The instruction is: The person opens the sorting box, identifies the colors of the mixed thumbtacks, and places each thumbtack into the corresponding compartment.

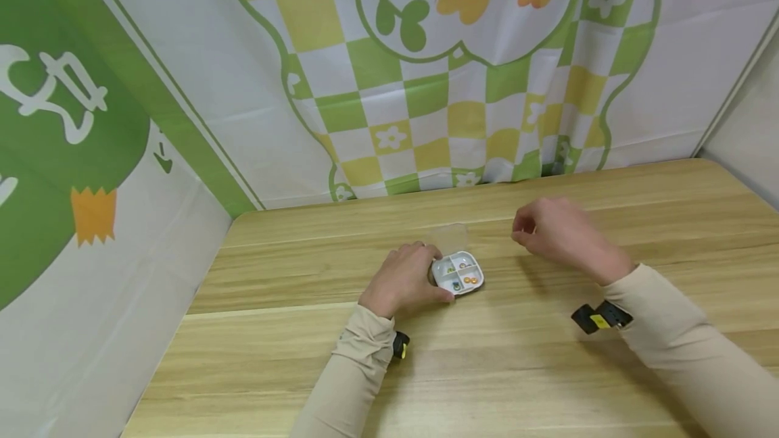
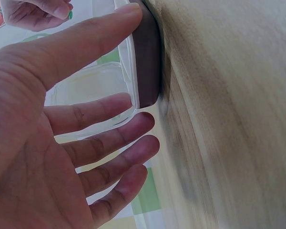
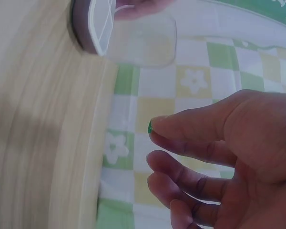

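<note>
A small white pill box [image 1: 458, 273] with four compartments lies on the table, its clear lid [image 1: 450, 238] swung back. Small orange, green and bluish pieces sit inside it. My left hand [image 1: 404, 280] holds the box from the left, thumb on the near edge and index finger at the far corner; its other fingers extend past it. In the left wrist view the box's side [image 2: 148, 62] looks dark. Raised off to the right of the box, my right hand [image 1: 561, 234] pinches a tiny green piece [image 3: 150, 126] between thumb and index finger, mostly hidden by the fingertips.
The wooden table [image 1: 274, 357] reaches back to a patterned curtain [image 1: 377, 86] with checks and flowers. Another hanging cloth [image 1: 122, 222] runs along the left side, and a pale wall [image 1: 748, 113] stands at the right.
</note>
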Tool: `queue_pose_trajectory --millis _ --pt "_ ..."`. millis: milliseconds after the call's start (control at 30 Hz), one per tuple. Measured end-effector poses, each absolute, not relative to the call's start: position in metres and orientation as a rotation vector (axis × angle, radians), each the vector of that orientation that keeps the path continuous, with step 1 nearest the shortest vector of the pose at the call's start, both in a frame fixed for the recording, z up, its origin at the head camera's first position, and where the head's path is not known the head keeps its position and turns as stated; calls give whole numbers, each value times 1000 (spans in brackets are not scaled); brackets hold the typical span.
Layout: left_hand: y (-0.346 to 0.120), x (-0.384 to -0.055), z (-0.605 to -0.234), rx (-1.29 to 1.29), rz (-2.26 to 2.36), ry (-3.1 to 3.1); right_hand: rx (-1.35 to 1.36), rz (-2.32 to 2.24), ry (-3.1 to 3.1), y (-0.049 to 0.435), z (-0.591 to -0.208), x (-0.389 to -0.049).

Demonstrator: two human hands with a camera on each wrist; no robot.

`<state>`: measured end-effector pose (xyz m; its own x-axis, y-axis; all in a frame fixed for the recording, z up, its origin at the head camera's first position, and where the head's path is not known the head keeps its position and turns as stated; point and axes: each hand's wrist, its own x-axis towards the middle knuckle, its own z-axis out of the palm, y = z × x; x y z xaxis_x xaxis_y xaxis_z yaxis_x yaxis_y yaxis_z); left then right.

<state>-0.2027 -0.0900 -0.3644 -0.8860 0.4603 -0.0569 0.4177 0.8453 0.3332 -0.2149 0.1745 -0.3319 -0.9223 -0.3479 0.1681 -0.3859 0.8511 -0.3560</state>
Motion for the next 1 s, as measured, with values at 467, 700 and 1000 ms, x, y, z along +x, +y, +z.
queue_pose_trajectory --millis 467,700,1000 --pt "-89 -203 -365 691 467 2885 693 609 -2929 132 -336 -209" --pt "-90 -204 -365 697 476 2883 720 605 -2943 116 -338 -207" --pt "-91 -205 -365 717 465 2894 739 616 -2940 101 -340 -207"
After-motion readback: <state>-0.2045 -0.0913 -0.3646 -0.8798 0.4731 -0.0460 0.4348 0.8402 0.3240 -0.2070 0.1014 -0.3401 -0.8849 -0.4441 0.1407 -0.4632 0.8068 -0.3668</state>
